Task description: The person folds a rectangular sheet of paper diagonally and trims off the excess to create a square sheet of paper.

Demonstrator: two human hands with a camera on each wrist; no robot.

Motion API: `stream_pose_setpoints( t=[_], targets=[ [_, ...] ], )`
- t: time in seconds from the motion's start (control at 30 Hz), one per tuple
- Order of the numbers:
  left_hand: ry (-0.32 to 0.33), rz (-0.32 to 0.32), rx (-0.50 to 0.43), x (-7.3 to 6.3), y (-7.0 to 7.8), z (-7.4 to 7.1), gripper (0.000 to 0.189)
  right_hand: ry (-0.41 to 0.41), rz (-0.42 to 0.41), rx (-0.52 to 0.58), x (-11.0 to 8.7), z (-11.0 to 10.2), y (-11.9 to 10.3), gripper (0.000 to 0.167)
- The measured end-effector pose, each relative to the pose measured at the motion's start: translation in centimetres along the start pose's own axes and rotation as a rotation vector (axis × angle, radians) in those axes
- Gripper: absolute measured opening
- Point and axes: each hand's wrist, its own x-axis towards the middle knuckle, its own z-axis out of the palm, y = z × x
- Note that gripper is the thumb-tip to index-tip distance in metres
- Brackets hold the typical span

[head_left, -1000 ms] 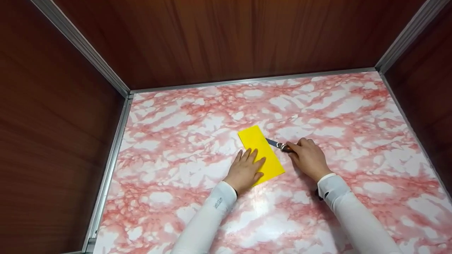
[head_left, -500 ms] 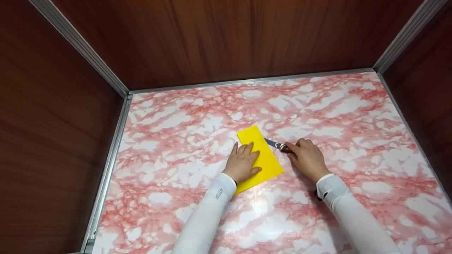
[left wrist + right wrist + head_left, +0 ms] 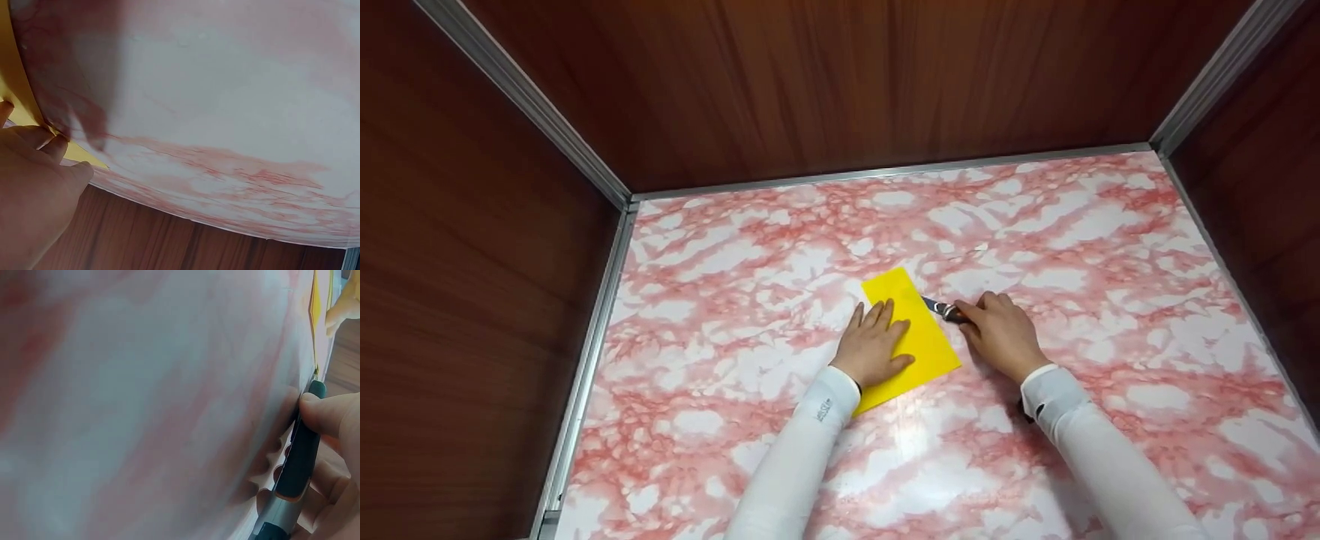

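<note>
A yellow sheet of paper (image 3: 926,349) lies slantwise on the table; its layers stand slightly apart at the edge in the right wrist view. My left hand (image 3: 871,346) rests on its left part, fingers spread, pressing it down. In the left wrist view, the left hand (image 3: 39,180) covers part of the paper (image 3: 19,84). My right hand (image 3: 1001,334) grips a utility knife (image 3: 952,313) by its handle. The blade meets the paper's right edge, and its tip is hidden there. In the right wrist view, my thumb lies along the dark handle (image 3: 304,444).
The table top (image 3: 720,450) has a red and white marbled pattern. Dark wood panels (image 3: 840,82) enclose it at the back, left and right, with metal strips (image 3: 592,337) along the edges. White sleeves cover both forearms.
The left hand has shifted slightly left on the paper, uncovering more of its lower end. The right hand has moved a little left with the knife, and less of the blade shows.
</note>
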Motion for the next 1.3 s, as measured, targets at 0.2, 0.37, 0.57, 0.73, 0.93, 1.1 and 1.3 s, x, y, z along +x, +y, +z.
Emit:
stream_pose_setpoints(
  t=[0.2, 0.37, 0.57, 0.73, 0.93, 1.1, 1.3],
  targets=[
    [-0.006, 0.001, -0.020, 0.0, 0.0, -0.1, 0.068, 0.004, -0.006, -0.008, 0.6, 0.1, -0.4, 0.042],
    [-0.003, -0.002, -0.025, -0.1, -0.1, -0.2, 0.068, 0.018, -0.017, -0.007, 0.9, 0.1, -0.3, 0.042],
    [0.007, 0.002, -0.036, -0.1, -0.1, -0.2, 0.068, 0.017, 0.021, -0.015, 1.0, 0.0, 0.3, 0.042],
    [0.012, 0.002, -0.036, -0.1, -0.1, -0.1, 0.068, 0.022, 0.022, -0.013, 0.9, 0.0, 0.5, 0.042],
    [0.006, -0.004, -0.039, 0.0, -0.1, 0.0, 0.068, 0.044, 0.006, -0.022, 0.8, 0.1, 0.4, 0.042],
    [-0.004, -0.003, -0.031, 0.0, -0.2, -0.1, 0.068, 0.037, -0.002, -0.027, 1.1, 0.1, 0.2, 0.042],
    [0.001, 0.003, -0.035, -0.1, -0.2, -0.1, 0.068, 0.017, -0.003, -0.017, 2.0, 0.3, -0.2, 0.042]
  ],
)
